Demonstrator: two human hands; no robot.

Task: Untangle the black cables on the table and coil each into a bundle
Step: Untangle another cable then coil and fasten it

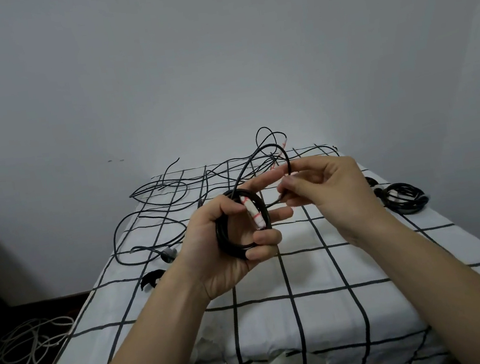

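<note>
A plain grey wall (213,46) rises behind the grid-clothed table (315,267), dark floor (49,307) left.

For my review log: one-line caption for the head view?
Left hand grips a half-coiled black cable while right hand pinches its free length above the checked table.

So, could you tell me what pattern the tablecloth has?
The tablecloth is white with a black grid; the head view shows it best.

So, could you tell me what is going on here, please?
A person is coiling a black cable. The left hand grips the wound coil above the checked tablecloth, while the right hand pinches the cable's loose stretch. More black cables lie tangled at the table's far side; one finished bundle sits on the right.
</note>
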